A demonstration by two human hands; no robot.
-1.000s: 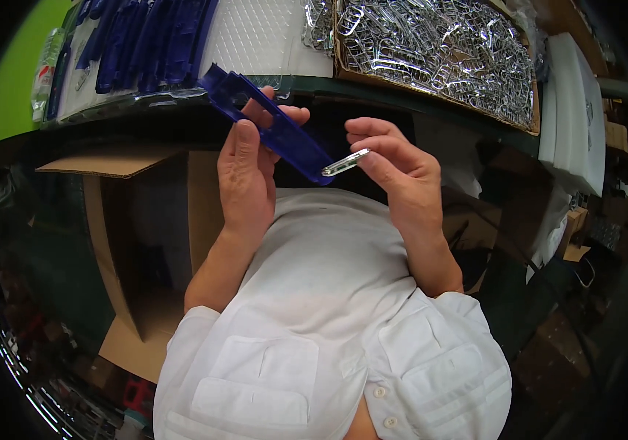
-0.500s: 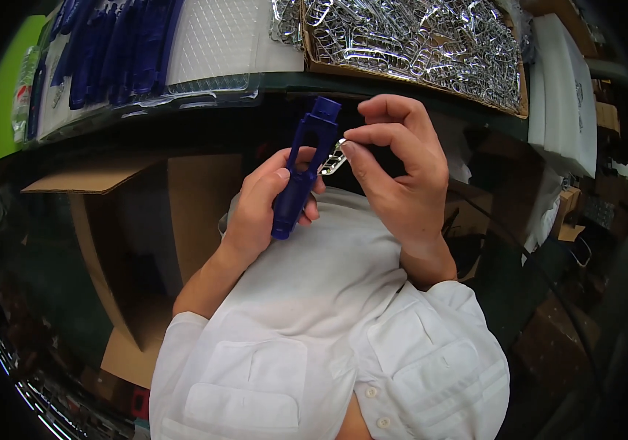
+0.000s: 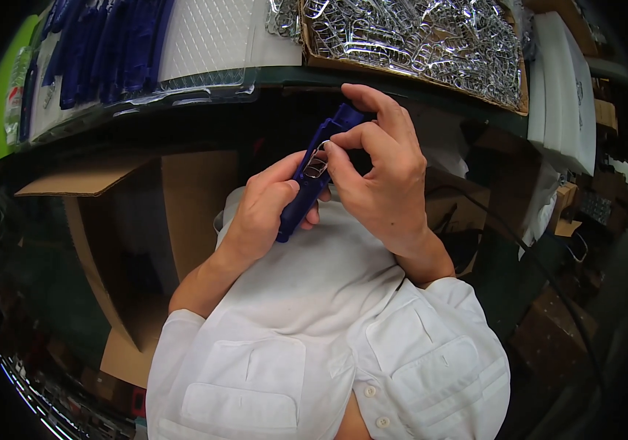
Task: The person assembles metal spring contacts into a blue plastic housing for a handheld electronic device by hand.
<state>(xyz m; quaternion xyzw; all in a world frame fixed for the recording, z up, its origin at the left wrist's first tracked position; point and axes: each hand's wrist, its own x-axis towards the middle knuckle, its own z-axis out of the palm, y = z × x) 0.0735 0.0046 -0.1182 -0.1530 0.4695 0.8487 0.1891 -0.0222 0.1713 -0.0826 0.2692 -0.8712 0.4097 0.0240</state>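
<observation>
My left hand point(image 3: 266, 198) is closed round the lower half of a dark blue plastic housing point(image 3: 296, 210), long and tilted with its top to the right. Between the thumb and forefinger of my right hand point(image 3: 384, 169) is a small shiny metal clip point(image 3: 316, 168) of bent wire. The clip lies at the opening in the middle of the housing; whether it sits inside or only touches the edge I cannot tell. My right middle finger reaches up near the housing's top end.
A cardboard box point(image 3: 413, 66) full of metal clips stands on the bench ahead. To its left, a clear plastic tray point(image 3: 204, 44) lies beside several blue housings point(image 3: 112, 55). White foam sheets point(image 3: 563, 95) stand at right; an open carton point(image 3: 200, 213) is below left.
My right hand has moved left and brought the clip over the housing's opening. The housing has turned and leans further to the right in my left hand.
</observation>
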